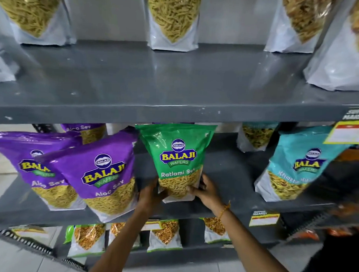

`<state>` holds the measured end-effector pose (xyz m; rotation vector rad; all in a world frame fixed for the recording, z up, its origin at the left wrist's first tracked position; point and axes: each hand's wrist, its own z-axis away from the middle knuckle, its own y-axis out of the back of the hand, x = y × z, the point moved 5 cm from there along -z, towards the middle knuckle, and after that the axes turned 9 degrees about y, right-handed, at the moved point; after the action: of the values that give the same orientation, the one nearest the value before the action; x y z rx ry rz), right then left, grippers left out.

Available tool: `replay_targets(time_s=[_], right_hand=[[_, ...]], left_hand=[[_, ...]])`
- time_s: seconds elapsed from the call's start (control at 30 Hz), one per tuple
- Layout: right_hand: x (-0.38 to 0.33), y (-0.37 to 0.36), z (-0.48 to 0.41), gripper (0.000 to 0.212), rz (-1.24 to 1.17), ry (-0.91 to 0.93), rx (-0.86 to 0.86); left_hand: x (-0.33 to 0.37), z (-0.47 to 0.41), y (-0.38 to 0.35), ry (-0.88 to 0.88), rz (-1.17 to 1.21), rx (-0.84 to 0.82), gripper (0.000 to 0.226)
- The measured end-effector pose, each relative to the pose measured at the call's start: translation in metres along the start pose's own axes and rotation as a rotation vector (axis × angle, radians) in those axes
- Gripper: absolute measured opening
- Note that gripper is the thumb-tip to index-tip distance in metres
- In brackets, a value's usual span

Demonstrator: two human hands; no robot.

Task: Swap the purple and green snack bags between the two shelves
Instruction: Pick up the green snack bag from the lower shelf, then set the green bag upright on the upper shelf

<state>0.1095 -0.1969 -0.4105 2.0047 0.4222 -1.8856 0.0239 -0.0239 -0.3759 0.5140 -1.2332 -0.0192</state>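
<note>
Head view: a grey metal rack with glossy, scuffed shelves stands on a pale tiled floor [226, 271]. On the middle shelf [222, 212] the green bag [174, 156] stands upright, its base at the front edge. The left hand [151, 193] and right hand [206, 190] close round its lower corners. Left of the green bag lean purple bags [103, 173], touching it. Right of it, well apart, stands a teal bag [292, 169]. Above it, the upper shelf [156, 81] carries white bags [173, 20]; yellow price tags [264, 218] hang on shelf edges.

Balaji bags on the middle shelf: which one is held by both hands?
The green Ratlami Sev bag, gripped at its bottom by the left hand and right hand.
</note>
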Motion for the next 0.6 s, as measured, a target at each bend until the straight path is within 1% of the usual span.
replay_targets(time_s=[0.07, 0.13, 0.23, 0.33, 0.47, 0.6], right_hand=[[0.0, 0.003, 0.002, 0.053, -0.031, 0.019, 0.023], [-0.011, 0.008, 0.009, 0.049, -0.026, 0.049, 0.053], [-0.025, 0.019, 0.03, 0.048, -0.005, 0.068, 0.1], [-0.042, 0.036, 0.066, 0.045, -0.014, 0.076, 0.164], [-0.09, 0.055, 0.111, 0.044, 0.053, 0.142, 0.215], [-0.153, 0.063, 0.144, 0.044, 0.074, 0.266, 0.238]], left_hand=[[-0.004, -0.003, -0.003, 0.01, 0.036, -0.005, 0.041], [-0.002, 0.002, -0.008, -0.012, -0.017, 0.021, 0.041], [0.007, 0.018, -0.016, -0.085, -0.108, 0.07, 0.041], [0.024, 0.049, -0.027, -0.179, -0.108, 0.063, 0.037], [0.053, 0.096, -0.03, -0.297, -0.042, 0.063, 0.035], [0.095, 0.138, -0.013, -0.425, -0.018, 0.085, 0.039]])
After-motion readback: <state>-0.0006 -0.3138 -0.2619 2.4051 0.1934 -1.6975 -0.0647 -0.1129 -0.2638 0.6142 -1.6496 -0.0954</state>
